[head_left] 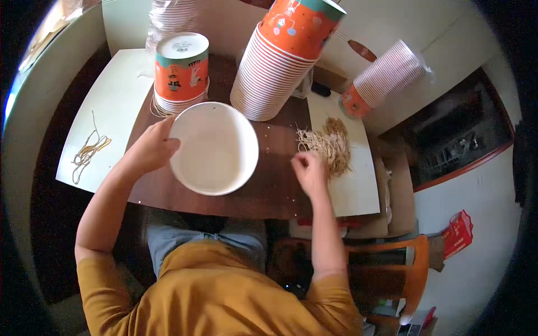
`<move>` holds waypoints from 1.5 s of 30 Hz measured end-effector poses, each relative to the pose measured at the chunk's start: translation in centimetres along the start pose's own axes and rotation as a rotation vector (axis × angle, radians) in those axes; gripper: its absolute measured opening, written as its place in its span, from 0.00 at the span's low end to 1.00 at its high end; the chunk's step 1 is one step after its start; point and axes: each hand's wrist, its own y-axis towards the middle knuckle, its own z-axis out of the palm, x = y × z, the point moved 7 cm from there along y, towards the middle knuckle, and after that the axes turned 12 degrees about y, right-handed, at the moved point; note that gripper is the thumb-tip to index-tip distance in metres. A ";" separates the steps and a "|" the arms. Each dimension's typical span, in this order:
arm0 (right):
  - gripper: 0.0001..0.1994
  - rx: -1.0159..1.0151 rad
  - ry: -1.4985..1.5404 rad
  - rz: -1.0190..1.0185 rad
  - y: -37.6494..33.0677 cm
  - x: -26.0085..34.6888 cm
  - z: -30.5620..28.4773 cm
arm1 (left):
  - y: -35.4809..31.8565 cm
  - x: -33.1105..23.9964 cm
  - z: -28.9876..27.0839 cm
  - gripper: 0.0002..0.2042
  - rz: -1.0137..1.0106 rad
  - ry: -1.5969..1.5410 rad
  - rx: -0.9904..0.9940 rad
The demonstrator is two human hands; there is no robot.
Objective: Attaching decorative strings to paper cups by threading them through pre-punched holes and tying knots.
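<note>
A large white-lined paper tub (219,147) has its open mouth facing me above the table's middle. My left hand (150,148) grips its left rim, thumb on the inside. My right hand (309,169) is beside a heap of beige paper-like strands (332,147), with thumb and fingers drawn together. Whatever the right fingers pinch, if anything, is too small to make out. Behind the held tub, an orange and green tub (180,75) stands upside down, with strands around its base. A tall, leaning stack of nested tubs (274,70) is next to it.
Loops of cord (88,151) lie on the white left tabletop. Plastic-wrapped tubs (174,17) stand at the back left, and another wrapped stack (386,75) leans at the back right. A wooden chair (417,274) is at the lower right.
</note>
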 end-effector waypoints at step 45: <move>0.17 0.544 0.522 0.031 7.5 15.0 -4.4 | -1.5 -10.2 0.6 0.09 0.191 -0.287 0.212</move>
